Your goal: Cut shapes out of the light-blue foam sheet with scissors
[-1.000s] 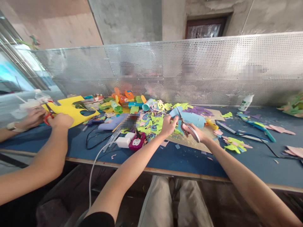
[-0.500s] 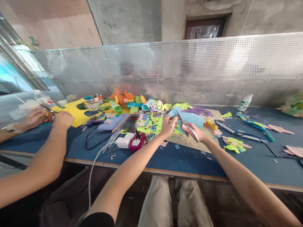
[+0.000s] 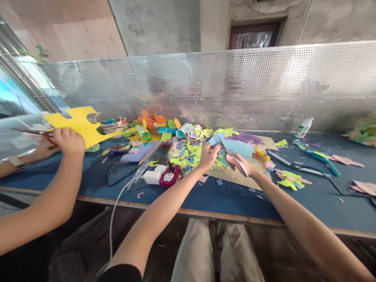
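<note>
My left hand [image 3: 209,156] pinches a small piece of light blue paper [image 3: 216,139] above the middle of the table. In my right hand [image 3: 239,163] is a pair of scissors [image 3: 223,147], its blades pointing up and away at the right edge of that piece. Whether the blades are fully closed is too small to tell. Just behind the scissors lies a larger curled sheet of light blue paper [image 3: 239,148]. Under my hands is a tan board [image 3: 246,180] with small paper bits on it, and a heap of green scraps [image 3: 192,150] lies to the left.
At left, a co-worker's hands [image 3: 69,141] hold yellow paper [image 3: 78,123] and scissors [image 3: 31,131]. A magenta power socket [image 3: 170,177] with a white cable sits near the front edge. A glue bottle [image 3: 304,128] stands at back right before a perforated metal screen [image 3: 188,86].
The co-worker's yellow paper has been lifted and turned, and their scissors have moved left, away from it. My own hands, scissors and blue piece look nearly unchanged.
</note>
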`<state>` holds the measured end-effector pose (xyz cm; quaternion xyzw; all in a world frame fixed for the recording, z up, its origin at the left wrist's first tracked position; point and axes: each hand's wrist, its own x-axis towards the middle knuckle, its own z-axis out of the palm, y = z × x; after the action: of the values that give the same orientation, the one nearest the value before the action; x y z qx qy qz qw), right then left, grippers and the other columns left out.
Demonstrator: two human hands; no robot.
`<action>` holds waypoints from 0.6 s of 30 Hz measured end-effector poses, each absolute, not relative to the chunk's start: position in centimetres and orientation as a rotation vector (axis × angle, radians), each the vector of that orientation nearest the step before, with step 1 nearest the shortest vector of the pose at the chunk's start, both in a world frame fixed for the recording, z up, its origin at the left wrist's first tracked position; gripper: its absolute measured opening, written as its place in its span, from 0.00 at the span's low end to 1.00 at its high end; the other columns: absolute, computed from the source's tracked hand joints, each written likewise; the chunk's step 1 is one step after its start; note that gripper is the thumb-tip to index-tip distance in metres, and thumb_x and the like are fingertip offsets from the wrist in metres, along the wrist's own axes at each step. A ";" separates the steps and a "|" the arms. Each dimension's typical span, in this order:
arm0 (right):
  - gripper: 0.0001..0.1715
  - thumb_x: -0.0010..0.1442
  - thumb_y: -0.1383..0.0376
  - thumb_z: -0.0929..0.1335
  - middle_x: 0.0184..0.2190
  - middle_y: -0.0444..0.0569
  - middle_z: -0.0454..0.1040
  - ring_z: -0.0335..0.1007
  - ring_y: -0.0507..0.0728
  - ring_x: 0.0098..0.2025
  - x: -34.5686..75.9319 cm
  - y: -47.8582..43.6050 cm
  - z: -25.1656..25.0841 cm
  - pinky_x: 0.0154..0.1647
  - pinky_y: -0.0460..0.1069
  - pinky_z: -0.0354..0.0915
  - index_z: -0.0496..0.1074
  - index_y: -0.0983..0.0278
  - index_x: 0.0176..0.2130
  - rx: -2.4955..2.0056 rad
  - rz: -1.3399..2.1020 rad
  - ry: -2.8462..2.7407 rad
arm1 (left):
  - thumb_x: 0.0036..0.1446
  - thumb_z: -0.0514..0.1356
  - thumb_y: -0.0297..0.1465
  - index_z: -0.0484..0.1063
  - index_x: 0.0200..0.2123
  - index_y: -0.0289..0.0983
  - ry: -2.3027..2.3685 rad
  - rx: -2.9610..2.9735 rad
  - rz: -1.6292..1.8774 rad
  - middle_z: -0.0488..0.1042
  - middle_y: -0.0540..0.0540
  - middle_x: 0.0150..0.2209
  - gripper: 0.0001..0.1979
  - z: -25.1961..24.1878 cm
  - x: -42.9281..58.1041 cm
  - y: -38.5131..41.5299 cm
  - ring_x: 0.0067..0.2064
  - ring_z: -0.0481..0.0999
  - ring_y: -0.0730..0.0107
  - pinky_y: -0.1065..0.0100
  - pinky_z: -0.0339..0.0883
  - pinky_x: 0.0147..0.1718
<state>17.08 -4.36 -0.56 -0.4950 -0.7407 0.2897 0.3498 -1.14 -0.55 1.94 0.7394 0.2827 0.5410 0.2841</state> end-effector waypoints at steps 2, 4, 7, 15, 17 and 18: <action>0.37 0.56 0.31 0.56 0.19 0.45 0.64 0.60 0.55 0.23 17.0 -4.5 -0.4 0.25 0.50 0.58 0.60 0.61 0.24 -1.276 0.752 -1.918 | 0.63 0.51 0.39 0.60 0.18 0.37 0.753 1.969 1.449 0.63 0.51 0.18 0.22 1.9 -1.1 -0.5 0.23 0.66 0.73 0.68 0.60 0.29; 0.36 0.58 0.33 0.57 0.17 0.45 0.63 0.59 0.54 0.22 16.9 -4.6 -0.3 0.25 0.49 0.56 0.60 0.61 0.23 -1.268 0.734 -1.919 | 0.63 0.51 0.40 0.60 0.18 0.38 0.769 1.953 1.452 0.63 0.51 0.18 0.22 1.8 -1.2 -0.5 0.23 0.65 0.74 0.68 0.60 0.28; 0.35 0.58 0.35 0.59 0.17 0.42 0.59 0.55 0.52 0.21 17.0 -4.4 -0.2 0.24 0.48 0.52 0.58 0.61 0.22 -1.247 0.661 -1.944 | 0.62 0.51 0.40 0.60 0.18 0.37 0.779 1.930 1.457 0.62 0.51 0.17 0.22 1.8 -1.2 -0.4 0.22 0.63 0.74 0.69 0.59 0.27; 0.31 0.58 0.39 0.63 0.20 0.40 0.56 0.51 0.50 0.23 17.4 -3.9 -0.2 0.24 0.47 0.48 0.58 0.61 0.25 -1.263 0.585 -1.943 | 0.62 0.52 0.38 0.63 0.18 0.37 0.768 1.988 1.410 0.67 0.50 0.20 0.21 2.0 -1.3 -0.5 0.25 0.68 0.73 0.69 0.62 0.30; 0.31 0.57 0.39 0.64 0.18 0.40 0.56 0.52 0.50 0.22 17.2 -4.1 0.0 0.23 0.47 0.47 0.57 0.61 0.23 -1.288 0.621 -1.919 | 0.62 0.52 0.40 0.63 0.18 0.37 0.786 1.999 1.392 0.68 0.49 0.20 0.22 2.0 -1.3 -0.5 0.25 0.69 0.72 0.69 0.63 0.32; 0.31 0.57 0.39 0.64 0.18 0.40 0.56 0.52 0.50 0.21 17.2 -4.2 0.1 0.23 0.47 0.47 0.57 0.61 0.23 -1.294 0.630 -1.911 | 0.62 0.52 0.40 0.63 0.18 0.37 0.793 2.002 1.395 0.68 0.49 0.20 0.22 2.0 -1.3 -0.5 0.26 0.69 0.72 0.69 0.63 0.32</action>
<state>17.17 -4.19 0.10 -0.5033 -0.7433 0.2450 0.3662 -1.29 -0.51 1.98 0.7482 0.2965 0.5213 0.2839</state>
